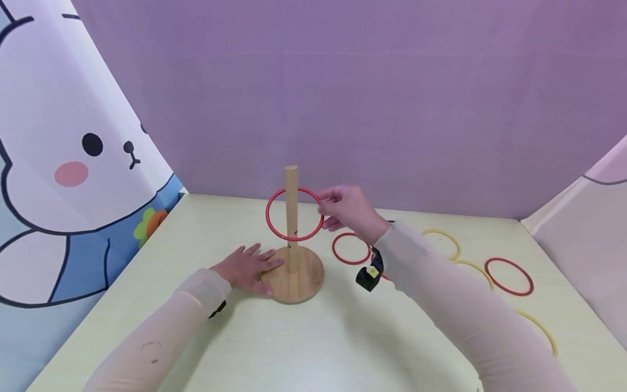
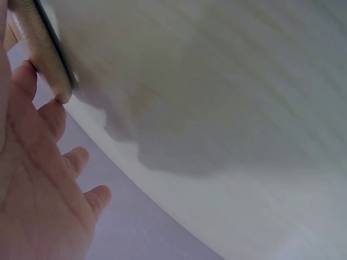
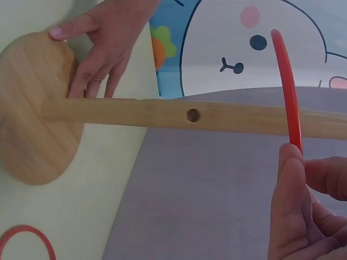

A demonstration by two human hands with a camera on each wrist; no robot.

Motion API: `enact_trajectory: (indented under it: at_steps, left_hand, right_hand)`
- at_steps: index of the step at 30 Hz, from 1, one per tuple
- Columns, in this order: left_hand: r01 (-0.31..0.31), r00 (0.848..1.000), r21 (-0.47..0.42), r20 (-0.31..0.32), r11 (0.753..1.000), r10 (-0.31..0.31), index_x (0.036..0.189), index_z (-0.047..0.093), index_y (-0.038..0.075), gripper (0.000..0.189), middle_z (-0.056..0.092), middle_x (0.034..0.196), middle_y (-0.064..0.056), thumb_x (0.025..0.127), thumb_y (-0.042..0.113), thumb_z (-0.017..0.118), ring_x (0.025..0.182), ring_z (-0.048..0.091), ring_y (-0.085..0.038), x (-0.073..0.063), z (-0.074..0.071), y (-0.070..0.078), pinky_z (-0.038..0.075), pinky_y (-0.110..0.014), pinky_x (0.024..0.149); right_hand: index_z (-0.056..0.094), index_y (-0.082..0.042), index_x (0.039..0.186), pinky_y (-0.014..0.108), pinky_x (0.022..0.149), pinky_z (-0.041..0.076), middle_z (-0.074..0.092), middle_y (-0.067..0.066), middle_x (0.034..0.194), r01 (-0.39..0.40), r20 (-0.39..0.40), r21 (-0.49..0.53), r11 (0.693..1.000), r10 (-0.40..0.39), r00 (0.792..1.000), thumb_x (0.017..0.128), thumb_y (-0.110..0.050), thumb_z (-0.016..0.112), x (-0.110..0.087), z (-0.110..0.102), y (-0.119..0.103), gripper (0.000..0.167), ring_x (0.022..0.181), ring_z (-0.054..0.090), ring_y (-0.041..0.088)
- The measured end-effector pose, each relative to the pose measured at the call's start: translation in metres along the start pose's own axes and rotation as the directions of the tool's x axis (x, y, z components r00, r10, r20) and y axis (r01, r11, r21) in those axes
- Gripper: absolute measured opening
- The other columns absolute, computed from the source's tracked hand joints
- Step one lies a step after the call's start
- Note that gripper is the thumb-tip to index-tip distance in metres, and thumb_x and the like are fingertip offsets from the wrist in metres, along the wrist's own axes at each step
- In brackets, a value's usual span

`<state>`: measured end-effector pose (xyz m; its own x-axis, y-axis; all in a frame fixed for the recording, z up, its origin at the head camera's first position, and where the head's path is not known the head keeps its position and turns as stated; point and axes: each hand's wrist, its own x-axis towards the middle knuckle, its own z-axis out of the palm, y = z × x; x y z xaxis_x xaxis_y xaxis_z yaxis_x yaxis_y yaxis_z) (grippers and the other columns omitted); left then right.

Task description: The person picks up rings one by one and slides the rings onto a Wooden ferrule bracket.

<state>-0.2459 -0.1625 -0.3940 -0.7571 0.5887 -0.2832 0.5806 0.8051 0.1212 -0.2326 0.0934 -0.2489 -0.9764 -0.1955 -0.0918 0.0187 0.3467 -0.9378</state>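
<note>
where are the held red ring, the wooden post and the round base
held red ring (image 3: 289, 89): right wrist view, middle of its visible band, seen nearly edge-on
wooden post (image 1: 292, 215): head view, about midway up the shaft
round base (image 1: 307, 277): head view, bare top face, toward its right side

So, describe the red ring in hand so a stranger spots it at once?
On the pale table, find the wooden stand. By its upright post, the right hand pinches a red ring. It alone is held up; the other rings in view lie on the table.
</note>
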Motion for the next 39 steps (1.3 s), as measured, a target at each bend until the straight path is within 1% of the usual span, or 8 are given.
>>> enact_trajectory:
  at_steps: [1,7,12,19,26,31,37,39]
  left_hand:
    - [-0.001,1.0,0.002,-0.002,1.0,0.001,0.149,0.036,0.02,0.085,0.029,0.154,-0.013,0.081,0.063,0.062,0.139,0.018,-0.048,0.0,0.0,0.0,0.016,-0.064,0.109]
    - [-0.01,1.0,0.003,-0.015,1.0,0.01,0.149,0.036,0.019,0.086,0.029,0.154,-0.013,0.081,0.063,0.062,0.138,0.019,-0.049,0.0,0.001,-0.004,0.017,-0.064,0.108]
    - [0.009,1.0,-0.005,-0.006,1.0,-0.009,0.149,0.036,0.019,0.086,0.03,0.154,-0.011,0.08,0.063,0.062,0.139,0.018,-0.047,0.001,0.001,-0.004,0.016,-0.064,0.108]
    - [0.024,1.0,-0.015,-0.003,1.0,-0.024,0.145,0.044,0.017,0.081,0.032,0.153,-0.011,0.08,0.06,0.065,0.141,0.016,-0.044,0.001,0.003,-0.003,0.017,-0.064,0.108]
    - [0.026,1.0,-0.023,0.002,0.999,-0.026,0.146,0.042,0.017,0.083,0.031,0.154,-0.011,0.08,0.061,0.064,0.141,0.015,-0.045,0.001,0.004,-0.003,0.016,-0.064,0.109]
    - [0.016,1.0,-0.026,0.002,1.0,-0.016,0.146,0.042,0.016,0.083,0.031,0.154,-0.012,0.08,0.062,0.063,0.141,0.015,-0.046,0.001,0.004,-0.003,0.017,-0.064,0.108]
    - [0.013,1.0,-0.033,-0.015,0.999,-0.013,0.147,0.041,0.018,0.083,0.032,0.153,-0.013,0.08,0.062,0.064,0.14,0.017,-0.047,0.0,0.004,-0.004,0.017,-0.065,0.108]
    - [0.008,1.0,-0.035,-0.022,0.999,-0.009,0.147,0.041,0.019,0.083,0.034,0.152,-0.014,0.08,0.062,0.064,0.139,0.017,-0.047,0.0,0.004,-0.004,0.017,-0.065,0.107]
  right_hand:
    - [0.063,-0.001,0.117,0.031,0.064,0.057,0.067,0.016,0.096,-0.002,0.001,-0.002,1.0,0.002,1.0,0.09,-0.004,0.064,0.0,0.001,0.002,0.028,0.067,0.068,0.025]
    - [0.063,0.002,0.117,0.029,0.06,0.057,0.067,0.016,0.091,-0.014,0.013,0.01,1.0,0.014,1.0,0.089,-0.001,0.064,0.0,0.012,0.012,0.029,0.059,0.066,0.021]
    - [0.063,0.002,0.115,0.029,0.059,0.057,0.067,0.015,0.089,-0.031,0.013,0.017,0.999,0.031,0.999,0.088,0.0,0.064,0.002,0.02,0.026,0.027,0.056,0.064,0.016]
    - [0.062,0.003,0.118,0.03,0.059,0.057,0.065,0.015,0.088,-0.012,0.013,0.003,1.0,0.012,1.0,0.088,0.0,0.065,0.0,0.029,0.036,0.03,0.058,0.065,0.017]
    - [0.062,0.002,0.119,0.028,0.058,0.057,0.064,0.015,0.087,-0.011,-0.018,0.014,1.0,0.011,1.0,0.088,-0.001,0.065,0.001,0.031,0.045,0.031,0.061,0.067,0.021]
    - [0.062,0.003,0.121,0.027,0.057,0.056,0.063,0.016,0.087,-0.033,-0.047,0.057,0.998,0.035,0.998,0.089,0.0,0.062,0.0,0.034,0.06,0.032,0.06,0.065,0.021]
    - [0.063,0.002,0.12,0.028,0.057,0.056,0.062,0.012,0.084,-0.055,-0.099,0.075,0.996,0.062,0.993,0.089,-0.002,0.063,-0.001,0.041,0.078,0.03,0.068,0.067,0.031]
    - [0.063,0.001,0.118,0.028,0.057,0.056,0.062,0.011,0.083,-0.064,-0.108,0.083,0.995,0.073,0.991,0.089,-0.002,0.063,-0.001,0.044,0.084,0.029,0.068,0.067,0.03]
